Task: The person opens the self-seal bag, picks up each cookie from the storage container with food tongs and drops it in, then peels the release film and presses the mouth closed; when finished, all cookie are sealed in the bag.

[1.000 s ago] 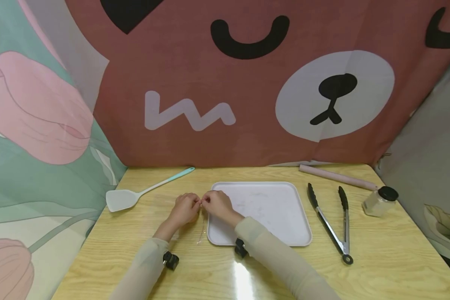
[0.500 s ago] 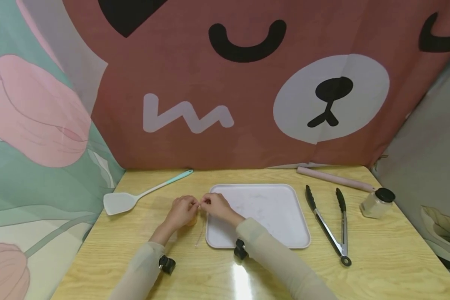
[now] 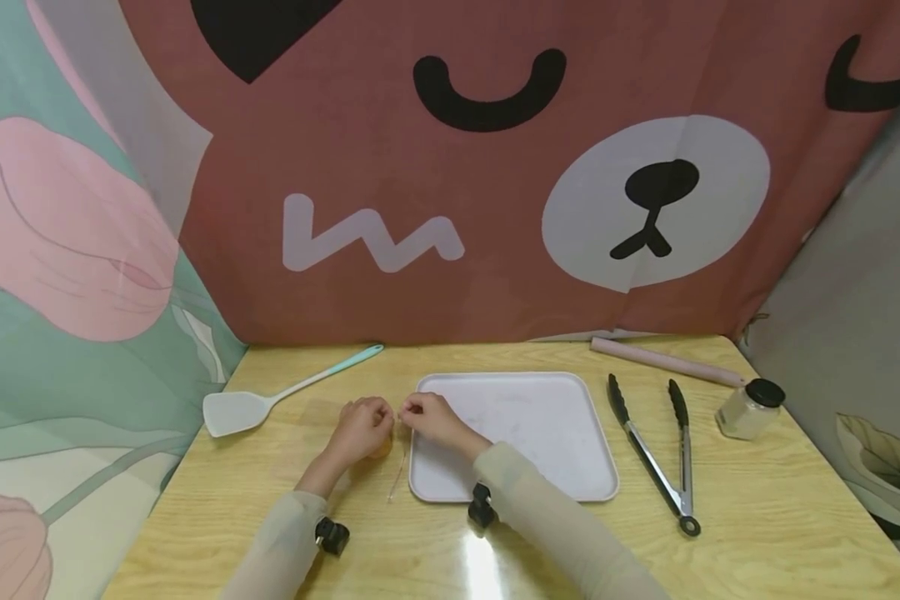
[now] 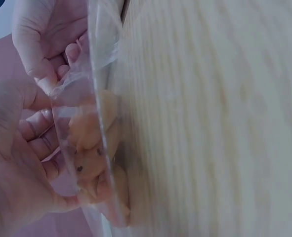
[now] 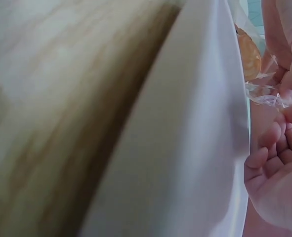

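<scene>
Between the two hands is a clear plastic bag [image 4: 99, 64] with rounded orange-brown pieces [image 4: 91, 163] inside, some bearing small dark specks. My left hand [image 3: 363, 429] pinches the bag's edge with thumb and fingers, left of the tray. Close beside it, over the tray's left rim, my right hand [image 3: 432, 419] pinches the crumpled top of the bag between thumb and forefinger. The right wrist view shows the gathered film [image 5: 269, 96] at the fingertips and one orange-brown piece [image 5: 249, 54] beyond. From the head, the left hand hides most of the bag.
A white rectangular tray [image 3: 525, 433] lies right of the hands on the wooden table [image 3: 412, 550]. Farther right are open tongs [image 3: 663, 467], a black-lidded jar [image 3: 750, 408] and a pink rolling rod [image 3: 663, 362]. A white and turquoise spatula [image 3: 243, 412] lies at left.
The head view has shifted slightly, so the table sits a little lower. Both hands keep pinching the bag, their fingertips now slightly farther apart.
</scene>
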Motion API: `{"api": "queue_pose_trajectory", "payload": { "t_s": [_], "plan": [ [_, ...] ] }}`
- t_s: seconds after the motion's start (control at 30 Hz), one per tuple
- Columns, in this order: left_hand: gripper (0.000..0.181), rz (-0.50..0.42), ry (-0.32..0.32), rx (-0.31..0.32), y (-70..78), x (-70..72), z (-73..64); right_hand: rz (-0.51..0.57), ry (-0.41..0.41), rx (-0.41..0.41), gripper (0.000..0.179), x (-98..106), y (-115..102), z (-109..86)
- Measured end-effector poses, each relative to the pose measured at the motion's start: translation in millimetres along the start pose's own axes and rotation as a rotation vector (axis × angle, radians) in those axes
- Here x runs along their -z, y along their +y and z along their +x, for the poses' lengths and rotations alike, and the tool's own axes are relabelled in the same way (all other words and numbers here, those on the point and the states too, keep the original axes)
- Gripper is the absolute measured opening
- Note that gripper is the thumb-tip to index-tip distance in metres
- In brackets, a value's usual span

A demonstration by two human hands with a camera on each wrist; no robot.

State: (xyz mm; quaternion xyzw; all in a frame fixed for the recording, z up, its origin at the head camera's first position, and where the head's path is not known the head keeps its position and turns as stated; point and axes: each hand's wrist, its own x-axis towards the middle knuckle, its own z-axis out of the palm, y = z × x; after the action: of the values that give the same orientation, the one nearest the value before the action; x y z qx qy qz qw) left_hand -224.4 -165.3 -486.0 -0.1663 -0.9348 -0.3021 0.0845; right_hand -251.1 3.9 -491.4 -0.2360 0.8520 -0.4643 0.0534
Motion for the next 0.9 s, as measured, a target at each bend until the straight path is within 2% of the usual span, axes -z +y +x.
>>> {"api": "queue_pose_trajectory", "payload": {
  "t_s": [0.13, 0.27, 0.63, 0.77, 0.9],
  "plan": [
    [0.009, -0.026, -0.015, -0.011, 0.4, 1.0, 1.0, 0.014, -0.009, -0.027, 0.012, 1.3, 0.7, 0.3],
    [0.009, -0.036, -0.026, -0.016, -0.4, -0.3, 1.4, 0.015, -0.009, -0.022, 0.012, 2.9, 0.2, -0.7],
    [0.01, -0.045, -0.004, -0.023, -0.6, -2.1, 0.1, -0.009, -0.008, 0.098, 0.01, 5.0, 0.0, -3.4],
    [0.012, -0.043, -0.014, -0.008, -1.3, -3.1, 1.6, -0.015, 0.004, 0.119, 0.01, 5.3, 1.6, -5.7],
    [0.011, -0.082, -0.003, 0.023, -5.6, -1.8, 2.4, 0.005, -0.013, 0.151, 0.008, 4.5, -1.2, -8.7]
  ]
}}
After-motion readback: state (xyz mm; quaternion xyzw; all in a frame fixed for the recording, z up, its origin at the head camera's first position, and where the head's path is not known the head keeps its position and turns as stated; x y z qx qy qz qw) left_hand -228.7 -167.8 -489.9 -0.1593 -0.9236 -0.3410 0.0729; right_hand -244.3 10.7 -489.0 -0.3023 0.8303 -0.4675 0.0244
